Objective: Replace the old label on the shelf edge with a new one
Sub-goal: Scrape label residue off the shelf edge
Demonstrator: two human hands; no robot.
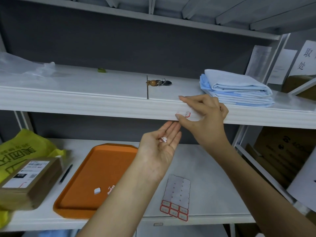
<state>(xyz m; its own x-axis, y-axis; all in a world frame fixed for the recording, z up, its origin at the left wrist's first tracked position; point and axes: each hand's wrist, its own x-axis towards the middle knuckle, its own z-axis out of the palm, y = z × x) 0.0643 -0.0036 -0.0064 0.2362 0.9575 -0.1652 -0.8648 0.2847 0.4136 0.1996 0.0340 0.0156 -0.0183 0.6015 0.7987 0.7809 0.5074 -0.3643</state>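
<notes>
Torn red-and-white remnants of the old label (pixel 187 114) cling to the white shelf edge (pixel 102 106). My right hand (pixel 203 115) rests on that edge, thumb tip picking at the remnants, index finger stretched along the top lip. My left hand (pixel 160 144) lies palm up just below, flat, with small peeled label scraps (pixel 164 139) lying on it. A sheet of new red-bordered labels (pixel 176 199) lies on the lower shelf, only its bottom rows still filled.
An orange tray (pixel 82 190) on the lower shelf holds more paper scraps (pixel 97 191). A cardboard parcel (pixel 29 182), a yellow bag (pixel 22 147) and a pen (pixel 65 173) sit at left. Folded blue cloth (pixel 237 89) and a keychain (pixel 159 82) lie on the upper shelf.
</notes>
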